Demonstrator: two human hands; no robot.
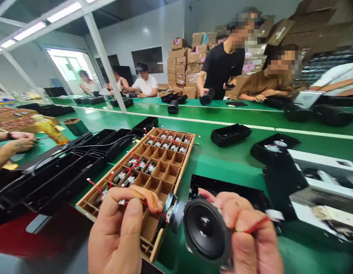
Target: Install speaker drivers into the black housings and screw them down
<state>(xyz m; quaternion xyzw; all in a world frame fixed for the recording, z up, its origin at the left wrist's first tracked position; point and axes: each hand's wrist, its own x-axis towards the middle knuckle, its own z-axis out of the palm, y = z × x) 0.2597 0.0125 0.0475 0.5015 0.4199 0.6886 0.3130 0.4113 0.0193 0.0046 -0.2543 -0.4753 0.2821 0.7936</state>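
Right hand (247, 236) clamped around the rim of a small round speaker (206, 230), cone turned up toward the camera — probably for a look at its face — with a red wire (258, 225) trapped under the fingers. Left hand (122, 232) pinching thin red leads (136, 201) beside the speaker's metal back, likely to keep them taut. Held above the near edge of the green bench (239, 160), just right of a compartmented cardboard tray (153, 163) of small wired parts. Black cone, glossy dust cap, silver magnet behind.
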